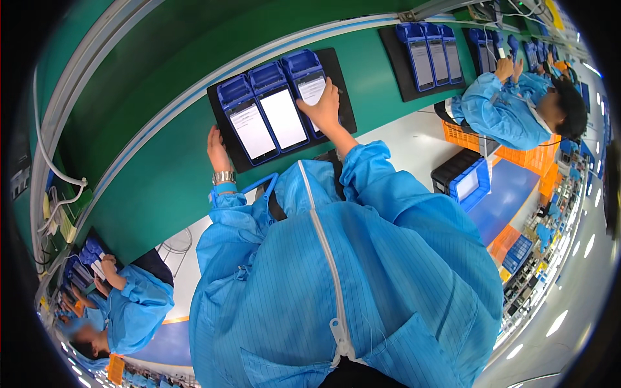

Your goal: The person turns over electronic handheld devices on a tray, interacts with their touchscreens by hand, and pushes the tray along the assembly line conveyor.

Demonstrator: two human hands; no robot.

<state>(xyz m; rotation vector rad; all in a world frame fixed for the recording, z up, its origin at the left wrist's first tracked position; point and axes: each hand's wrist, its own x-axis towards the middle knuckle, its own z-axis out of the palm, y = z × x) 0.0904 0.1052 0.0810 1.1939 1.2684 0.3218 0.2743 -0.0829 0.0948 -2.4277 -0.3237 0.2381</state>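
Observation:
Three blue handheld terminals with lit white screens lie side by side on a black mat [346,107]: the left terminal [249,129], the middle terminal [283,118] and the right terminal [309,87]. My right hand [323,110] is over the right terminal, thumb and fingers apart, covering the lower part of its screen. Whether the fingertips press on the screen I cannot tell. Beside the mat's left edge rests my left hand [218,152], its fingers stretched out and holding nothing. A metal watch and a blue band circle that wrist.
The green bench [155,194] runs along a metal rail. Farther right, another mat carries several similar terminals [430,58]. A co-worker [504,110] sits at the right, another [139,297] at the lower left. Behind on the right stands a black and blue bin [462,178].

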